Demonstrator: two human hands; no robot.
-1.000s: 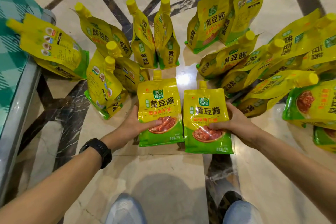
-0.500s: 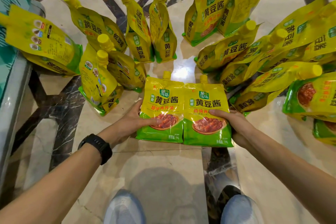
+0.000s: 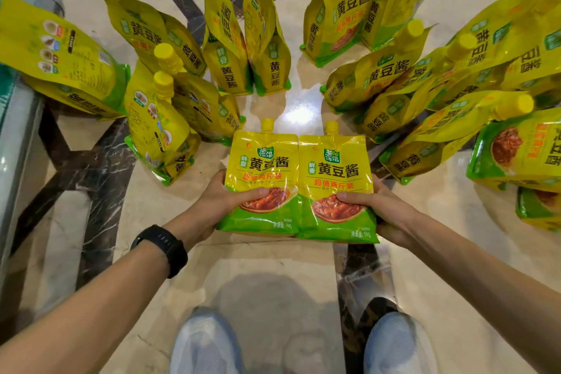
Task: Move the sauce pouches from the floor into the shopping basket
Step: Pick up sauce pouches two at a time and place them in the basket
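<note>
Marble floor (image 3: 267, 261), two pouches (image 3: 331, 173) in hands (image 3: 212, 206) (fingers hidden behind)

The left grip (image 3: 224, 203) and right grip (image 3: 379, 209) show thumbs only. Their fingers are hidden behind the left pouch (image 3: 264, 167) and right pouch (image 3: 334, 173). Which of the two pouches overlaps the other where they meet cannot be told, and the fine print near their bottoms is too small to read. The far pouches (image 3: 343, 9) lose their caps to the top edge. The side pouches (image 3: 516, 152) run off the right edge. A grey-teal thing (image 3: 18, 136), cut by the left edge, cannot be identified. The shoes (image 3: 206, 343) are blurred and cut by the bottom edge.
</note>
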